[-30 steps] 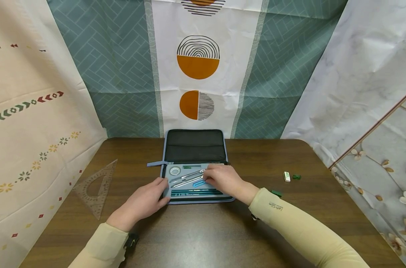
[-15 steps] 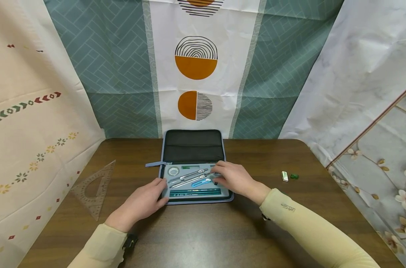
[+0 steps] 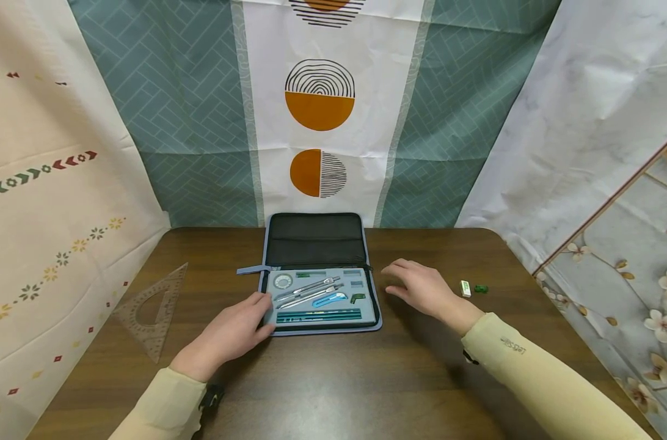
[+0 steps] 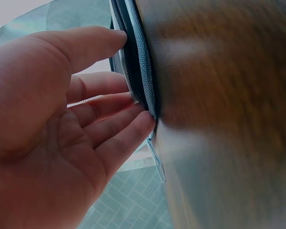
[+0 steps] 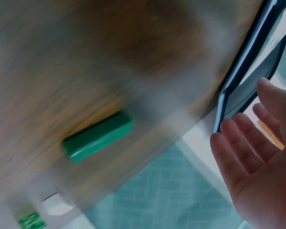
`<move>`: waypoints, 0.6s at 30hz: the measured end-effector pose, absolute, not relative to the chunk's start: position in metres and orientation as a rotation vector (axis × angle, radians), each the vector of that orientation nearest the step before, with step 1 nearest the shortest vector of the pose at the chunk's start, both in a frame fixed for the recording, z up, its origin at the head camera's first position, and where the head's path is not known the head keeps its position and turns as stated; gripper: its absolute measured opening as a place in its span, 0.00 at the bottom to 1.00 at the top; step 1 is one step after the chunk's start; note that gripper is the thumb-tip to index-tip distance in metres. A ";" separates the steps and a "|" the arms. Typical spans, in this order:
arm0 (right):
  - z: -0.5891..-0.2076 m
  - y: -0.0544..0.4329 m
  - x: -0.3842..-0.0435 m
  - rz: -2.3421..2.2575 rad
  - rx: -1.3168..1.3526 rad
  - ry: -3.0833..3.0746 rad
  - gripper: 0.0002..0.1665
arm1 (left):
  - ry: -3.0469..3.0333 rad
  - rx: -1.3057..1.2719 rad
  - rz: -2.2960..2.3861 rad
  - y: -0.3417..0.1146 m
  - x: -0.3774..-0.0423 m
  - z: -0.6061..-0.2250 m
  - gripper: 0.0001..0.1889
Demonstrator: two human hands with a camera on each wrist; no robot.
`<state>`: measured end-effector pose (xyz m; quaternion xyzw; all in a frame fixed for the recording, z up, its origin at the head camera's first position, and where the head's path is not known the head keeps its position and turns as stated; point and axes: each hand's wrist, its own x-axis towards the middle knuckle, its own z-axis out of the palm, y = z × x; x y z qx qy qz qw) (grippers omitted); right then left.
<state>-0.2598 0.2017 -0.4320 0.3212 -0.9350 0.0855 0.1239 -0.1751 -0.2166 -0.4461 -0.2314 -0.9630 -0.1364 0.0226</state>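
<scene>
A zippered stationery case (image 3: pixel 370 244) lies unfolded on the table, with a grey insert tray (image 3: pixel 369 278) in its lower half. In the tray sit silver compasses (image 3: pixel 311 290), a light blue cutter (image 3: pixel 330 299), dark green pencils (image 3: pixel 318 316), a white round piece (image 3: pixel 283 281) and a small green piece (image 3: pixel 358 298). My left hand (image 3: pixel 231 333) rests at the case's front left corner, its thumb and fingertips (image 4: pixel 142 121) touching the edge. Right of the case, apart from it, my right hand (image 3: pixel 424 290) hovers with loosely extended fingers and holds nothing.
A clear set square (image 3: pixel 165 293) lies on the table at left. To the right are a white eraser (image 3: pixel 465 288) and a small green object (image 3: pixel 481 288). The right wrist view also shows a green block (image 5: pixel 97 136), hidden by my right arm in the head view.
My right hand has left the case's tray and moved to the right, uncovering the small green piece and the tray's right slots. My left hand has stayed at the case's corner.
</scene>
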 end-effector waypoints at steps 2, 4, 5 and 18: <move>-0.431 0.211 -0.259 0.234 0.912 -2.734 0.23 | -2.977 -0.719 -0.424 -0.217 -0.175 -0.447 0.23; -0.429 0.221 -0.258 0.212 0.887 -2.743 0.23 | -2.975 -0.722 -0.426 -0.217 -0.175 -0.447 0.23; -0.428 0.225 -0.257 0.197 0.873 -2.750 0.23 | -2.975 -0.721 -0.425 -0.217 -0.175 -0.447 0.23; -0.428 0.284 -0.255 0.124 0.732 -2.839 0.23 | -2.986 -0.715 -0.417 -0.216 -0.176 -0.446 0.22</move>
